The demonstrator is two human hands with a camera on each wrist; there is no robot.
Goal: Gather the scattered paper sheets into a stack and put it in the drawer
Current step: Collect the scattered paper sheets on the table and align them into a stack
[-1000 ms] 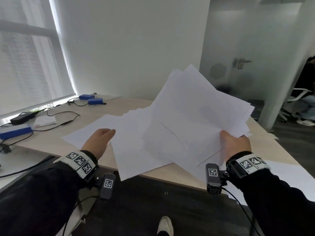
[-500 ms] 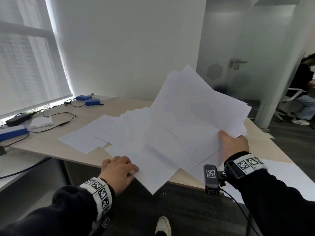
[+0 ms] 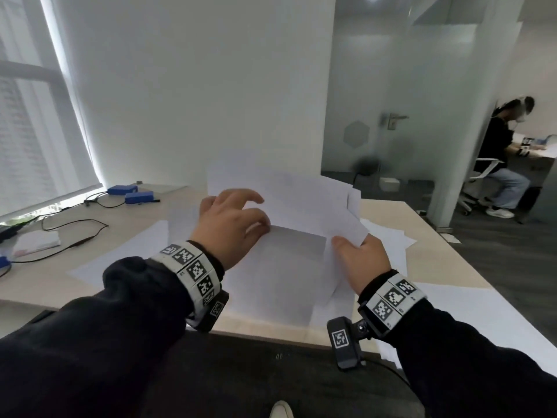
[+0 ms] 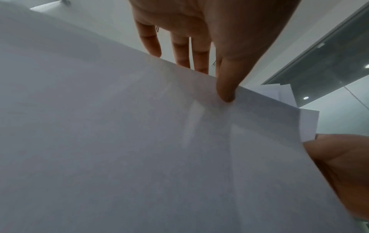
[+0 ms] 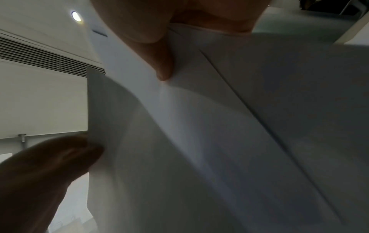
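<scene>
My right hand (image 3: 355, 254) grips a loose bundle of white paper sheets (image 3: 301, 191) by its lower right corner, holding it tilted up above the wooden table (image 3: 428, 260). My left hand (image 3: 241, 218) is at the bundle's left side. In the left wrist view its thumb (image 4: 227, 88) lies on the near face of a sheet (image 4: 139, 141) and its fingers (image 4: 179, 52) are behind the edge. The right wrist view shows the right thumb (image 5: 163, 66) pressed on the sheets (image 5: 219, 141). More sheets lie flat on the table at left (image 3: 120, 260) and right (image 3: 388, 236). No drawer is in view.
Two blue boxes (image 3: 132, 193), black cables (image 3: 75, 233) and a white pad (image 3: 36, 242) sit on the table's left end by the window. A glass door (image 3: 376, 122) stands behind, and a person (image 3: 500, 152) sits at a desk at far right. Dark floor lies below the table's front edge.
My left hand has risen from the table's front edge to the left side of the held bundle. The bundle has swung toward the middle, and the view has tilted up.
</scene>
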